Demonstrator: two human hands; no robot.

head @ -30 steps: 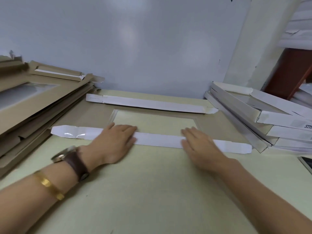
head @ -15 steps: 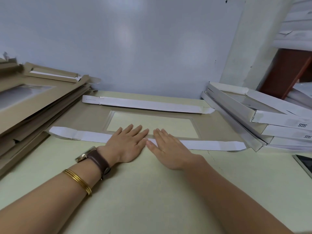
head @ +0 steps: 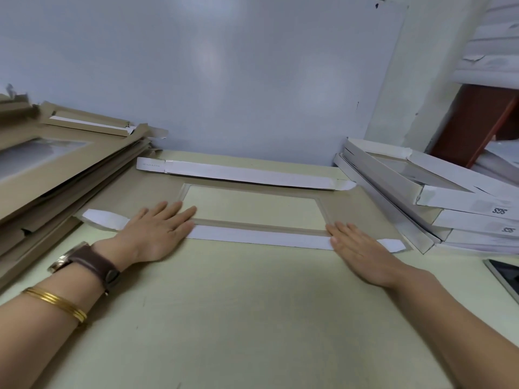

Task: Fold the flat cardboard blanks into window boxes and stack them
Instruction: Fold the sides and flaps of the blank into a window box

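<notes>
A flat brown cardboard blank [head: 362,209] with a clear window [head: 252,204] lies on the table in front of me. Its near white flap [head: 261,237] is folded down over the brown face, and its far white flap [head: 241,175] is folded over too. My left hand [head: 157,231] lies flat with straight fingers on the left part of the near flap. My right hand [head: 359,248] lies flat on the flap's right part. Both palms press the crease down.
A slanted pile of brown flat blanks [head: 56,169] fills the left side. Folded white window boxes [head: 438,197] are stacked at the right against the wall. A dark device [head: 505,279] lies at the right edge. The pale green table [head: 238,318] stretches toward me.
My hands were side by side at the middle of the near flap half a second ago. They have slid apart along it, the left to the left, the right to the right end.
</notes>
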